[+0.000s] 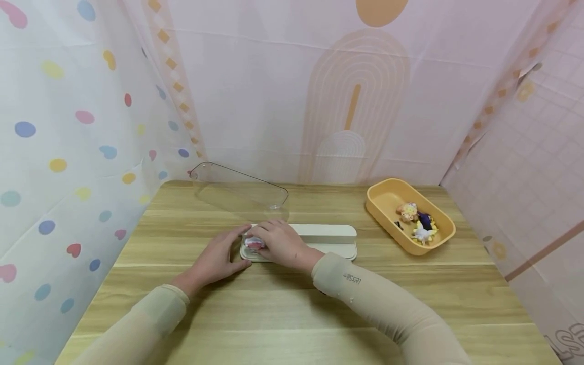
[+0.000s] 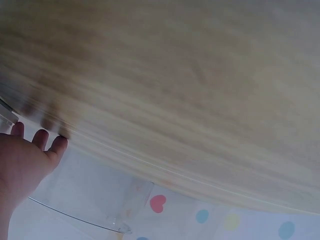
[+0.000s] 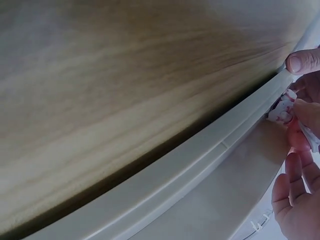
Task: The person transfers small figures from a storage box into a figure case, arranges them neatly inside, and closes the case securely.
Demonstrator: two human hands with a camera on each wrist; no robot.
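Observation:
A white oblong base lies mid-table. At its left end my right hand curls over a small pink and white figure and pinches it down onto the base. The right wrist view shows the figure between fingertips just inside the base's rim. My left hand lies flat on the table with straight fingers, its thumb reaching the base's left edge. In the left wrist view the left hand holds nothing.
A clear plastic lid stands tilted behind the base, at the back left. A yellow tray with several small toy figures sits at the right. Patterned curtains close in the wooden table on three sides.

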